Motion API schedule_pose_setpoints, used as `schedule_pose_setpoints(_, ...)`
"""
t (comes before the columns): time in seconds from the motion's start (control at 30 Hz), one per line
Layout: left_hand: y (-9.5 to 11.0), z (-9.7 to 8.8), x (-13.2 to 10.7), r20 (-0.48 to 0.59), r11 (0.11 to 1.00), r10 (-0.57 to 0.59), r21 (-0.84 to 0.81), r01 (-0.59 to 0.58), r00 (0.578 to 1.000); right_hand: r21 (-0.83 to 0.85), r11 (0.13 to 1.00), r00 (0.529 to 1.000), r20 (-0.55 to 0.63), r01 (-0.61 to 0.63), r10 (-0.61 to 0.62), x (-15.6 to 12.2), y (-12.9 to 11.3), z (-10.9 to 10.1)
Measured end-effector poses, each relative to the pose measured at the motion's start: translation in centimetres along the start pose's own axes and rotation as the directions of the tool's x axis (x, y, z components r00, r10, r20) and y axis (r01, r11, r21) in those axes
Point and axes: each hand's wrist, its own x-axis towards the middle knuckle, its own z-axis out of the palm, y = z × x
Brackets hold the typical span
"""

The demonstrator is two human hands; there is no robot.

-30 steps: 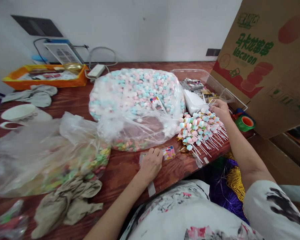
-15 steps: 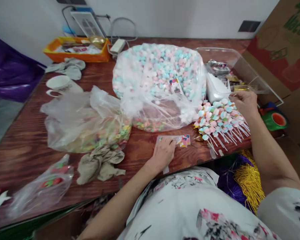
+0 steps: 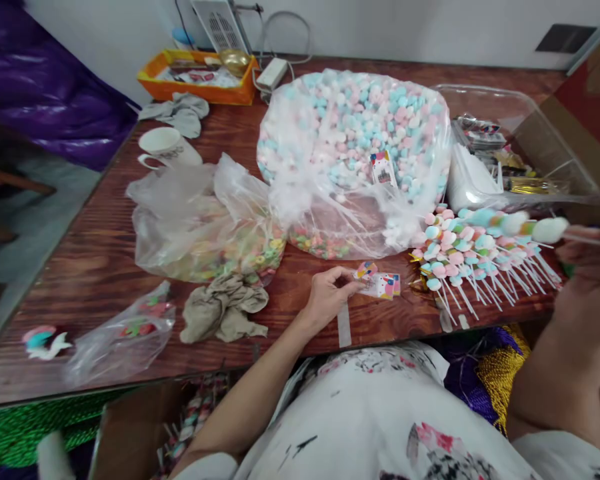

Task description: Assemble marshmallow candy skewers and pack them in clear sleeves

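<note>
My left hand (image 3: 327, 297) pinches a small clear sleeve with a colourful printed card (image 3: 377, 283), lifting its end off the wooden table (image 3: 80, 253). My right hand (image 3: 587, 267), blurred at the right edge, holds one marshmallow skewer (image 3: 517, 223) by its stick, raised over the pile of marshmallow skewers (image 3: 473, 253) lying at the table's front right. A large clear bag of pink, blue and white marshmallows (image 3: 353, 143) sits behind the pile.
A second clear bag with mixed coloured candy (image 3: 205, 223), a crumpled beige cloth (image 3: 225, 310), a small plastic packet (image 3: 123, 333), a white cup (image 3: 163, 147), an orange tray (image 3: 195, 77) and a clear box of supplies (image 3: 510, 150) lie around. Cardboard stands at right.
My right hand has lifted one skewer off the pile and drawn it right. My left hand has gone from lying flat on the sleeve to pinching it. The view swung left and down.
</note>
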Motion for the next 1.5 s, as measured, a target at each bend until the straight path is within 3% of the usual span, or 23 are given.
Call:
schedule_pose_setpoints(0.07,-0.1,0.1,-0.2,-0.006,1.000,0.025,-0.007,-0.025,1.000,0.176,0.980,0.984,0.170,-0.090,0.060,-2.8,-0.6,0.7)
schedule_pose_setpoints(0.17,0.3,-0.1,-0.4,-0.019,0.989,0.139,0.056,-0.137,0.990,0.309,0.896,0.876,0.458,-0.319,0.154,-6.5,-0.4,2.3)
schedule_pose_setpoints(0.27,0.9,-0.8,-0.6,-0.033,0.947,0.294,0.147,-0.286,0.955,0.309,0.833,0.782,0.586,-0.459,0.214,-8.5,0.1,3.4)
schedule_pose_setpoints(0.37,1.2,-1.5,-0.7,-0.026,0.900,0.395,0.214,-0.381,0.918,0.289,0.832,0.744,0.637,-0.474,0.203,-8.7,0.1,3.5)
schedule_pose_setpoints(0.57,1.1,-1.8,-0.7,-0.015,0.889,0.418,0.212,-0.405,0.908,0.419,0.829,0.831,0.548,-0.372,0.096,-7.6,-0.5,2.7)
schedule_pose_setpoints(0.73,1.3,-1.7,-0.8,-0.011,0.859,0.495,0.154,-0.488,0.869,0.344,0.839,0.756,0.644,-0.422,0.117,-8.0,-0.7,2.1)
schedule_pose_setpoints(0.93,2.0,-1.5,-1.1,0.103,0.815,0.571,0.053,-0.577,0.815,0.260,0.856,0.710,0.685,-0.447,0.163,-8.8,-0.6,1.1)
schedule_pose_setpoints(1.0,2.3,-1.3,-1.3,0.119,0.829,0.556,-0.016,-0.558,0.823,0.261,0.803,0.681,0.695,-0.536,0.229,-9.1,-0.4,1.2)
schedule_pose_setpoints(1.1,2.6,-0.9,-1.6,0.101,0.893,0.446,-0.109,-0.436,0.889,0.300,0.687,0.658,0.670,-0.662,0.343,-9.6,0.1,1.6)
schedule_pose_setpoints(1.2,2.7,-0.7,-1.6,0.147,0.939,0.330,-0.150,-0.309,0.932,0.323,0.675,0.670,0.657,-0.663,0.345,-9.9,0.2,1.8)
schedule_pose_setpoints(1.37,2.7,-0.4,-1.3,0.273,0.906,0.408,-0.238,-0.349,0.872,0.305,0.677,0.620,0.732,-0.669,0.282,-9.9,-0.5,2.0)
schedule_pose_setpoints(1.5,3.2,-0.3,-1.8,0.406,0.939,0.256,-0.320,-0.125,0.877,0.274,0.779,0.618,0.766,-0.564,0.178,-8.9,-0.6,2.4)
